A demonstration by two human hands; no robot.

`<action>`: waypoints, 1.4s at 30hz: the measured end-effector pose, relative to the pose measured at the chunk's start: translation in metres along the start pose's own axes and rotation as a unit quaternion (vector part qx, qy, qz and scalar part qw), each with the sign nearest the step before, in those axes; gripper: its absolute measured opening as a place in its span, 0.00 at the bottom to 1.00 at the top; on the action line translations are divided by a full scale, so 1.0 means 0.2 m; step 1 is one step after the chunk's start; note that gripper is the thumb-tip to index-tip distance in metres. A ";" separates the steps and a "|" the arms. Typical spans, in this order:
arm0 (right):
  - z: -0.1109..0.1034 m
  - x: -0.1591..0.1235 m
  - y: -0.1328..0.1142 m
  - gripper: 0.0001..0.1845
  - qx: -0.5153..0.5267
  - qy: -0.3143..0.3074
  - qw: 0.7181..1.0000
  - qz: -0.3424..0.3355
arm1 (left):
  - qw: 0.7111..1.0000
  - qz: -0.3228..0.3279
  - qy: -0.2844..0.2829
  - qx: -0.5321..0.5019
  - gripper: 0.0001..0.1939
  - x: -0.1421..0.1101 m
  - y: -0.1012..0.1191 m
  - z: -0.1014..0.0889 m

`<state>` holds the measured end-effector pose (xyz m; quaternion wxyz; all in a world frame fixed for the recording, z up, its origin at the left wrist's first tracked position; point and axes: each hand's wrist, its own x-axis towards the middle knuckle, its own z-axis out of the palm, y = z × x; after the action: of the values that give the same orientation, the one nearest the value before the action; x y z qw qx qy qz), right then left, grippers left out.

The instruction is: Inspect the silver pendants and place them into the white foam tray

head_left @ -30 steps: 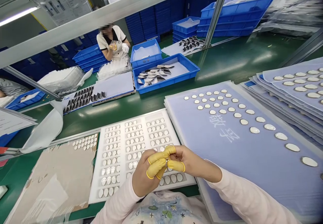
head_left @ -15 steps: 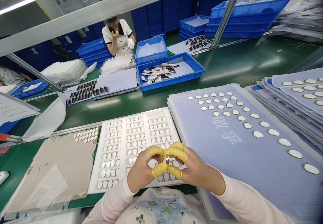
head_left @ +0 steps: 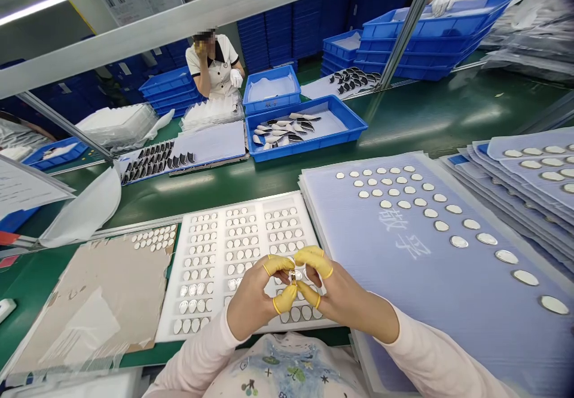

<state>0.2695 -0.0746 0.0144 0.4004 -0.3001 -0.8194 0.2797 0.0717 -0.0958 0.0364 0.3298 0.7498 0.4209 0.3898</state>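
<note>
While pinching a small metal part between the yellow finger cots of the left hand and right hand, above a white tray, beside a pale blue sheet with white Chinese characters.

Green workbench | white tray of oval parts | lilac corrugated sheet | cardboard sheet

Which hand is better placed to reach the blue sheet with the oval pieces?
Probably the right hand: its forearm lies over the blue sheet, while the left hand sits above the white tray.
</note>
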 end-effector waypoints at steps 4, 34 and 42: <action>-0.05 0.00 0.03 0.11 0.133 -0.063 0.972 0.184 | 0.996 0.055 0.025 0.064 0.16 0.00 -0.01 0.01; 0.03 -0.02 0.07 0.22 0.507 -0.043 0.833 0.218 | 0.969 0.143 0.188 -0.068 0.23 -0.06 -0.11 0.13; 0.05 -0.01 0.04 0.23 0.510 -0.034 0.841 0.179 | 0.952 0.102 0.232 -0.172 0.18 -0.08 -0.11 0.19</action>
<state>0.2648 -0.0737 0.0024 0.4120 -0.1853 -0.5057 0.7350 0.0903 -0.1076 -0.0050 0.3052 0.6097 0.3338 0.6509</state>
